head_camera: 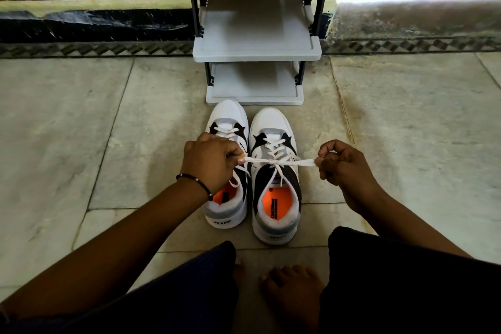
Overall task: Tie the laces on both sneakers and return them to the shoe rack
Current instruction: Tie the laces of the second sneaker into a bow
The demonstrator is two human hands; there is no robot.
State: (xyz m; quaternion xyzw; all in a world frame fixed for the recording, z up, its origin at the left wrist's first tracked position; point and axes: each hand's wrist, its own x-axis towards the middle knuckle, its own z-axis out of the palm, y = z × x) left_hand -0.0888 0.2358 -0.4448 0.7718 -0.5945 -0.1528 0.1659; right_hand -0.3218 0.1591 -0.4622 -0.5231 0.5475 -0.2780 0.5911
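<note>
Two white and black sneakers with orange insoles stand side by side on the floor, toes toward the rack. My left hand [210,161] and my right hand [340,161] each pinch a loop of the right sneaker's [275,176] white lace [273,161]. The loops are stretched sideways, with a knot at the middle of the shoe. The left sneaker [226,122] is partly hidden under my left hand; its lace ends hang loose by the opening. The grey shoe rack [256,51] stands just beyond the toes.
The rack has bare shelves at three levels [254,96]. Pale stone floor tiles [81,122] spread to both sides. A dark patterned strip [95,49] and a wall run behind the rack. My knees and bare feet [292,293] are at the bottom of the view.
</note>
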